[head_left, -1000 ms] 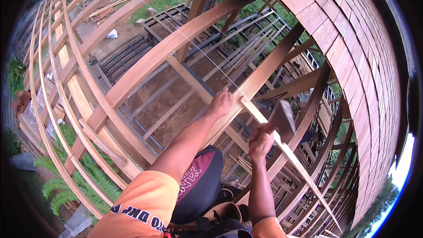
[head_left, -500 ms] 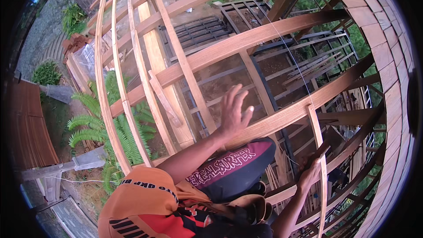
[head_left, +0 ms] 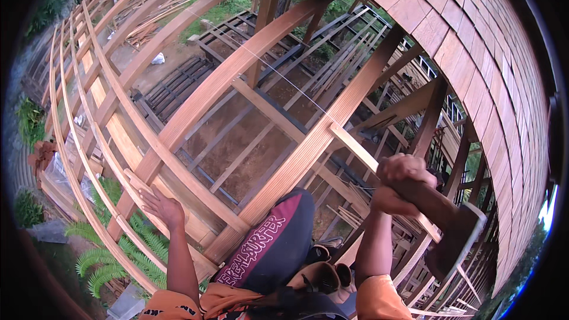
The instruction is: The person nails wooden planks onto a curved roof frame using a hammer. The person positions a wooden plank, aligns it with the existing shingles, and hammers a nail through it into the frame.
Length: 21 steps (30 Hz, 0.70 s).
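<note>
Gripping the wooden handle of a hammer [head_left: 441, 225], my right hand [head_left: 400, 182] was closed in a full fist around the smooth, brown shaft. The dark metal head, flat and wedge-shaped, sat low and to the right of the fist, in front of a thin pale batten [head_left: 379, 175] that ran diagonally under my knuckles. Whether the handle touched the batten could not be determined.

My left hand [head_left: 161, 207] was open, fingers spread, palm pressed on a narrow, light-coloured lath [head_left: 136, 185] of the roof frame. It held nothing.

Between the hands ran a broad rafter [head_left: 308, 148] of reddish, straight-grained timber, with my knee in dark trousers [head_left: 269, 249] at its lower end. A second rafter [head_left: 207, 92] of the same timber lay parallel, further left. A taut, thin string [head_left: 278, 74] crossed both rafters toward the upper end of the batten.

To the right, flat rectangular shingles [head_left: 474, 41] in reddish brown covered the roof in overlapping courses. To the left, rows of slender laths [head_left: 83, 89] lay evenly spaced across the rafters, and through the gaps showed ground-level timber stacks [head_left: 178, 86], bare earth and green ferns [head_left: 112, 261].
</note>
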Tool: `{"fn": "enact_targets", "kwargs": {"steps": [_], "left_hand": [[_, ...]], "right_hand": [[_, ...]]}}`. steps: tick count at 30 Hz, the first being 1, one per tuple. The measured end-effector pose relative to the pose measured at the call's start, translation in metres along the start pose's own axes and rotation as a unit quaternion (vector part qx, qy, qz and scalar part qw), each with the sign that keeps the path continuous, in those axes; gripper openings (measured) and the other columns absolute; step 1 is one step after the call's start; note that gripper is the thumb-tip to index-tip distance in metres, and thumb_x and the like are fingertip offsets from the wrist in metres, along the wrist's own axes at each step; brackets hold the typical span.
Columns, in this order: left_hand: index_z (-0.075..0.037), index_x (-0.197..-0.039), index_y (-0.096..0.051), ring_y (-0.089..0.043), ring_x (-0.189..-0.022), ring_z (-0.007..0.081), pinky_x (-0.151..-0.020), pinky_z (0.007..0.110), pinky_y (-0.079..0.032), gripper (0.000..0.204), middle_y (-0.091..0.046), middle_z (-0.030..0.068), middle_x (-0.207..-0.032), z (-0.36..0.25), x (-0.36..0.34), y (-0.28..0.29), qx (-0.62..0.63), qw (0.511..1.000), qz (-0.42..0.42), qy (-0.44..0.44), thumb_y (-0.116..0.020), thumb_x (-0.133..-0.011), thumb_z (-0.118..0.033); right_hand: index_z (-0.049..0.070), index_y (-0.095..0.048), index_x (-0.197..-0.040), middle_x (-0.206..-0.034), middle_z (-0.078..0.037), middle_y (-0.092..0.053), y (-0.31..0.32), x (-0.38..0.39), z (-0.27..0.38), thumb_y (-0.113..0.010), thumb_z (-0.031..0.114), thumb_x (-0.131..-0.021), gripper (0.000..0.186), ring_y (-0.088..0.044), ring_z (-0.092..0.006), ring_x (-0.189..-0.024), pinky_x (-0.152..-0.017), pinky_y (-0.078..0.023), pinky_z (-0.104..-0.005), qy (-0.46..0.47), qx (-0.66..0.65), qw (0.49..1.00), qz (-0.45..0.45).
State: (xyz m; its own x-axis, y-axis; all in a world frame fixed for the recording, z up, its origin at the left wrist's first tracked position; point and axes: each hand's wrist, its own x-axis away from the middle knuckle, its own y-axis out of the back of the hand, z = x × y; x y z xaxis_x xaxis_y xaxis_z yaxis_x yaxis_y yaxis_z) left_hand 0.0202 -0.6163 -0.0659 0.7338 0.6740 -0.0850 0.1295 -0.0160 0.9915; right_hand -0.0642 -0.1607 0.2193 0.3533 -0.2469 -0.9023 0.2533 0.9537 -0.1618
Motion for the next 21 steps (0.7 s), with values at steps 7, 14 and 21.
{"fn": "enact_targets", "kwargs": {"steps": [7, 14, 21], "left_hand": [[-0.011, -0.149, -0.036, 0.0, -0.152, 0.0485, -0.117, 0.07, -0.003, 0.073, 0.004, 0.0304, -0.163, 0.022, -0.009, -0.002, 0.043, 0.999, -0.001, 0.0, -0.058, -0.08, 0.006], [-0.016, -0.147, -0.045, -0.013, -0.152, 0.0443, -0.12, 0.061, -0.013, 0.076, -0.007, 0.0272, -0.164, 0.01, -0.006, 0.003, 0.177, 0.981, -0.054, -0.051, -0.052, -0.076, 0.009], [-0.003, -0.155, -0.03, -0.021, -0.149, 0.0442, -0.122, 0.051, -0.02, 0.083, -0.017, 0.0265, -0.162, -0.038, 0.022, 0.11, 0.191, 0.929, -0.2, -0.245, -0.049, -0.075, 0.001]], "right_hand": [[0.004, -0.049, -0.093, -0.071, 0.0, -0.045, 0.013, 0.072, -0.032, -0.037, 0.06, -0.104, 0.058, -0.044, -0.0088, -0.054, -0.048, -0.038, -0.025, -0.577, 0.159, 0.797, 0.082], [0.002, -0.051, -0.095, -0.071, -0.005, -0.049, 0.038, 0.066, -0.016, -0.045, 0.082, -0.087, 0.081, -0.048, -0.0125, -0.057, -0.052, -0.039, -0.0289, -0.298, 0.132, 0.944, 0.055], [0.003, -0.051, -0.081, -0.061, -0.008, -0.052, 0.047, 0.126, -0.018, -0.054, 0.051, -0.096, 0.05, -0.054, -0.0167, -0.053, -0.051, -0.047, -0.037, -0.661, 0.13, 0.72, 0.167]]}}
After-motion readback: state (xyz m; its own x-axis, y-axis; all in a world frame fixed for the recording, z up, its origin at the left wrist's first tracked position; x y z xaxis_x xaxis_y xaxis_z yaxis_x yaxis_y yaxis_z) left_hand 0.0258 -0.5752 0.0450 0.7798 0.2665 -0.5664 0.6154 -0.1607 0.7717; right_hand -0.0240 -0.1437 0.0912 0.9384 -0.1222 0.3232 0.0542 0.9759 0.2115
